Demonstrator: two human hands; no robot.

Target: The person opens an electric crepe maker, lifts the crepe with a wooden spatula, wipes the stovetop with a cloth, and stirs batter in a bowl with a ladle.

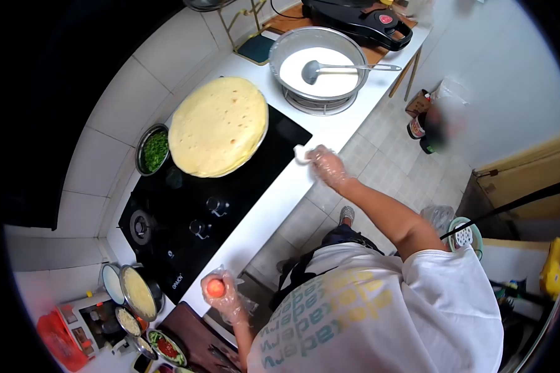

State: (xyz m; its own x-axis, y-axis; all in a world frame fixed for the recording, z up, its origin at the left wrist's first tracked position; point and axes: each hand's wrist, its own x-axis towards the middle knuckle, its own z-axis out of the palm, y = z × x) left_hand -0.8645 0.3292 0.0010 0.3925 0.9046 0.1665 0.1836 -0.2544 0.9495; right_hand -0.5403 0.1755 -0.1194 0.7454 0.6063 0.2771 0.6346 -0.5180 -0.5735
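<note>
My left hand (224,297), in a clear plastic glove, is closed around a round orange-red item (216,288) near the counter's front edge. Also gloved, my right hand (327,165) pinches a small white cloth or tissue (302,154) at the edge of the white counter (264,212). Between and beyond the hands lies the black stove top (186,214). A stack of round yellow flatbreads (218,127) rests on a round plate at its far side.
A steel bowl of white liquid (320,53) holds a ladle (354,66). Chopped greens fill a bowl (155,151). At lower left are a cutting board (190,339) and several food bowls. A black appliance (361,22) stands at the top.
</note>
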